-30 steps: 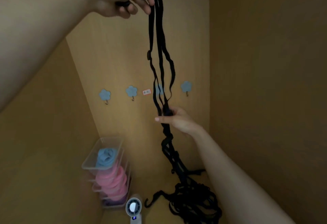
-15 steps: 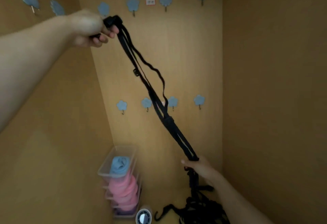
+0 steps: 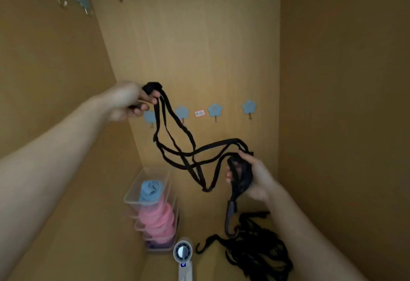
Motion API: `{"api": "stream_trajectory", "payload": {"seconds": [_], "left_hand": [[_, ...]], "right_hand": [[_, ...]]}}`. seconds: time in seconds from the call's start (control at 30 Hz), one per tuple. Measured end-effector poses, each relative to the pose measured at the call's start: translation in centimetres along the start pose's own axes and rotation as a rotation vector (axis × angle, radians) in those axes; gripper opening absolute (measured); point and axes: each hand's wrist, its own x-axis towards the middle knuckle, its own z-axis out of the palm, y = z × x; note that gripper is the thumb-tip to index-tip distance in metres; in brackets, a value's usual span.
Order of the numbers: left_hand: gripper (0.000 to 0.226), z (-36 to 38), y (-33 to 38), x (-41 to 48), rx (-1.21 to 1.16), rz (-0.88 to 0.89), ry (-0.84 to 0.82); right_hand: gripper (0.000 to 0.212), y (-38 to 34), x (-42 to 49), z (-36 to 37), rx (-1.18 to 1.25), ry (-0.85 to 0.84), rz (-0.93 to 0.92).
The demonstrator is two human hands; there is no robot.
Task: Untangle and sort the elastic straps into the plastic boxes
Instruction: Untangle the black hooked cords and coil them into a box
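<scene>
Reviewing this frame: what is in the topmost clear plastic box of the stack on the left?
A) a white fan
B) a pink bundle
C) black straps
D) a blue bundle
D: a blue bundle sits in the top plastic box, while the pink bundles lie lower down.

Strap: no longer stretched tight between the hands; it now sags in slack loops.
Right hand: up from just above the pile, now gripping a gathered bunch of strap.
Left hand: nearer the right hand than before.
Hook: now dangles below the right hand, above the pile.
</scene>
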Motion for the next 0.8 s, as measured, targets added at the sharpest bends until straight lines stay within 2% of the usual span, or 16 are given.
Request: {"api": "stream_trajectory", "payload": {"seconds": [0.13, 0.23, 0.3, 0.37, 0.47, 0.53, 0.63, 0.7, 0.8], "left_hand": [[0.017, 5.7, -4.4, -2.6, -0.203, -0.063, -0.166], [0.011, 9.5, -7.2, -4.8, -0.270, -0.018, -0.276], [0.013, 11.6, -9.3, -6.0, -0.246, 0.005, -0.290], [0.019, 13.7, -10.8, -7.3, -0.216, -0.015, -0.286], [0.048, 16.3, -12.6, -9.6, -0.185, -0.086, -0.348], [0.045, 17.6, -13.5, -10.9, -0.231, -0.106, -0.389], [0.012, 18.6, -14.6, -12.0, -0.317, -0.106, -0.380], [0.021, 17.9, -14.8, -11.8, -0.316, -0.107, -0.332], [0.019, 15.5, -14.7, -10.8, -0.252, -0.091, -0.290]], "right_hand": [[0.038, -1.5, -0.9, 2.4, 0.170, -0.123, -0.064], [0.036, -1.8, -1.2, 3.6, 0.279, -0.130, -0.110], [0.034, -2.0, -1.3, 4.1, 0.371, -0.105, -0.141], [0.033, -2.1, -1.5, 4.7, 0.458, -0.094, -0.160], [0.033, -2.4, -1.5, 5.0, 0.568, -0.092, -0.202], [0.033, -2.6, -1.5, 4.9, 0.626, -0.092, -0.229], [0.026, -2.7, -1.4, 4.1, 0.641, -0.036, -0.259], [0.019, -2.6, -1.3, 2.9, 0.593, 0.041, -0.271], [0.007, -1.8, -0.9, 0.1, 0.539, 0.172, -0.259]]}}
